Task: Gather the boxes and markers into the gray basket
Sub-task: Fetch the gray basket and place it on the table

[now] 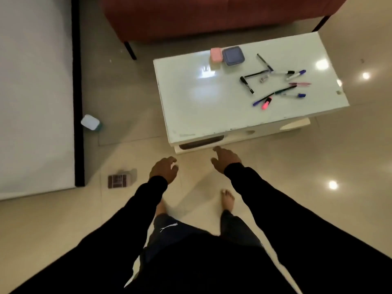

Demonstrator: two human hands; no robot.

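Person seen from above: long black sleeves reach the wrists of the left hand and right hand; below them, dark trousers bearing a small white logo; bare feet.

A low white glossy table is standing on a pale glossy tiled floor, which is reflecting ceiling lights. A dark red sofa on black legs is sitting behind the table. A large white panel with a black edge is lying at the left. Beside it, a small square dark floor drain is showing in the tiles.
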